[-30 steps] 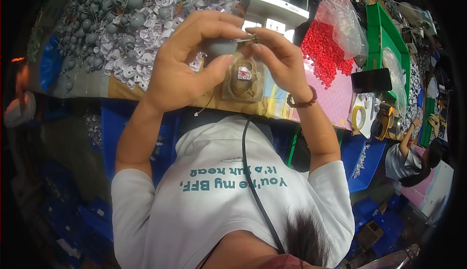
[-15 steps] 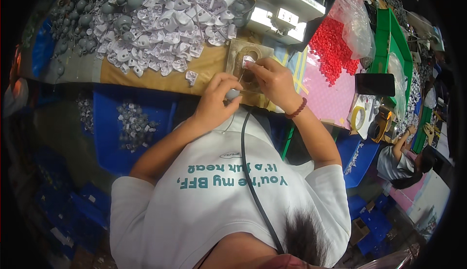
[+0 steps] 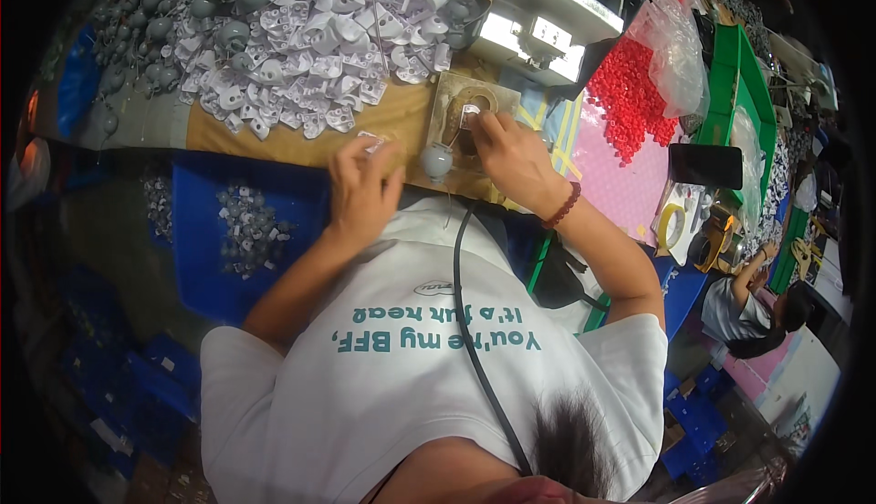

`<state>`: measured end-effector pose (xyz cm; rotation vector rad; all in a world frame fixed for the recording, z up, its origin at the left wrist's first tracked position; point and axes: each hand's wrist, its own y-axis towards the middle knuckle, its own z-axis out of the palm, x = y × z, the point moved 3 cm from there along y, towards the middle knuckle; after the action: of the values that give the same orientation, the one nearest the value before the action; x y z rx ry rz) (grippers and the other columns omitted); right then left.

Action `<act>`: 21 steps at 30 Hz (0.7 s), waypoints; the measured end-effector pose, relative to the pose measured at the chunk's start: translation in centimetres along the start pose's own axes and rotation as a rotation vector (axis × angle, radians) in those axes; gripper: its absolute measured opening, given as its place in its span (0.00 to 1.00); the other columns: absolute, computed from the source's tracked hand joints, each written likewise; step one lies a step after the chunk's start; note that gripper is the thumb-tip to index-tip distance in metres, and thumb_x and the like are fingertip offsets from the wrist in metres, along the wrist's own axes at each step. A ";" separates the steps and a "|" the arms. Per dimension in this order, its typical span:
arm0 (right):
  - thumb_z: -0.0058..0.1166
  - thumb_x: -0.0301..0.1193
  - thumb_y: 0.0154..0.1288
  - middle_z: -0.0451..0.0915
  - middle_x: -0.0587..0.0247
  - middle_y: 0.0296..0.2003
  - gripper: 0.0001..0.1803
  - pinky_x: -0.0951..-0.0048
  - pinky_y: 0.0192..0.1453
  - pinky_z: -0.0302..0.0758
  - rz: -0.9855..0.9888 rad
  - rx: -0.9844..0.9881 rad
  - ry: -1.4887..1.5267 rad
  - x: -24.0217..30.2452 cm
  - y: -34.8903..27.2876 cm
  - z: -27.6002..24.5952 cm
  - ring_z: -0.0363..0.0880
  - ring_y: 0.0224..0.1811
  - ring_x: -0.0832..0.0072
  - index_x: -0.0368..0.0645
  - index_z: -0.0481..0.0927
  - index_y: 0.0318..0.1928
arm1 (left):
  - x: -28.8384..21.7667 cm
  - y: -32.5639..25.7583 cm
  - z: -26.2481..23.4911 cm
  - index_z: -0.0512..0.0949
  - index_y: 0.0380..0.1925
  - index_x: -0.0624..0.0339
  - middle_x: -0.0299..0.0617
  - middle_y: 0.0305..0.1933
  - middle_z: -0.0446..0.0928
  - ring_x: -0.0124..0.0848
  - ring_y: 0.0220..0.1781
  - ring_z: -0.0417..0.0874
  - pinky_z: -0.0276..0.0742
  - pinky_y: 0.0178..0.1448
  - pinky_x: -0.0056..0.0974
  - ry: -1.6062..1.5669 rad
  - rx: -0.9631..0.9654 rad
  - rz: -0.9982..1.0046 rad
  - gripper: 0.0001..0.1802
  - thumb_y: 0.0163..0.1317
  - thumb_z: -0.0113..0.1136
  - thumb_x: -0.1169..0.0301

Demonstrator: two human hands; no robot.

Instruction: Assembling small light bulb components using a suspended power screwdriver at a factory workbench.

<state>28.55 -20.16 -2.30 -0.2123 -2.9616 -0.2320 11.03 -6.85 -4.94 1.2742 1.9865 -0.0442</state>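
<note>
"Where was the white part (image 3: 469, 115)?"

"On the flat block (image 3: 473, 176), by the recess at its far end, likely so that it stayed put under the fingers."

"And the right hand (image 3: 522, 162)?"

"Its fingertips were bunched against the part's near right edge, probably to steady it. Whether they pinched it or merely pressed, I couldn't tell."

"What lay beside them?"

"1 grey ball (image 3: 437, 162), on the block's near left side, untouched by either hand. A thin wire rose from it toward the part, so I'd guess it was set there for slack."

"The left hand (image 3: 363, 192)?"

"Further left, at the table's near edge, fingers loosely curved around 1 loose white piece (image 3: 370, 143). I couldn't tell if they gripped it."

"Beyond?"

"The white heap (image 3: 310, 71) on the far left, presumably within easy reach; grey balls (image 3: 155, 28) left of that; a boxy machine (image 3: 547, 20) beyond the block; red pieces (image 3: 630, 98) on the right."
</note>
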 end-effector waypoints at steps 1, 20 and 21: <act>0.54 0.23 0.57 0.71 0.58 0.35 0.10 0.66 0.35 0.78 0.012 0.009 0.018 0.1 0.0 0.1 0.76 0.35 0.66 0.30 0.78 0.39 | 1.2 -0.3 0.0 0.80 0.47 0.57 0.47 0.53 0.70 0.44 0.47 0.73 0.72 0.51 0.43 -0.018 0.076 -0.050 0.18 0.54 0.66 0.78; 0.58 0.31 0.48 0.73 0.54 0.36 0.11 0.69 0.35 0.79 -0.001 0.044 -0.207 2.3 0.2 1.5 0.77 0.39 0.62 0.35 0.83 0.30 | -3.5 2.4 4.1 0.72 0.57 0.59 0.44 0.59 0.72 0.44 0.60 0.72 0.69 0.60 0.47 0.051 0.287 0.099 0.29 0.51 0.63 0.75; 0.58 0.31 0.48 0.73 0.54 0.36 0.12 0.70 0.35 0.79 -0.009 0.028 -0.210 2.2 -0.1 2.0 0.76 0.39 0.63 0.35 0.83 0.30 | -3.6 2.7 4.1 0.72 0.57 0.60 0.44 0.59 0.72 0.44 0.60 0.72 0.69 0.60 0.47 0.065 0.263 0.119 0.29 0.51 0.62 0.76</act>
<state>26.12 -19.67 -3.93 -0.2339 -3.1724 -0.1785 16.31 -9.87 -4.68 1.5772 2.0041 -0.2156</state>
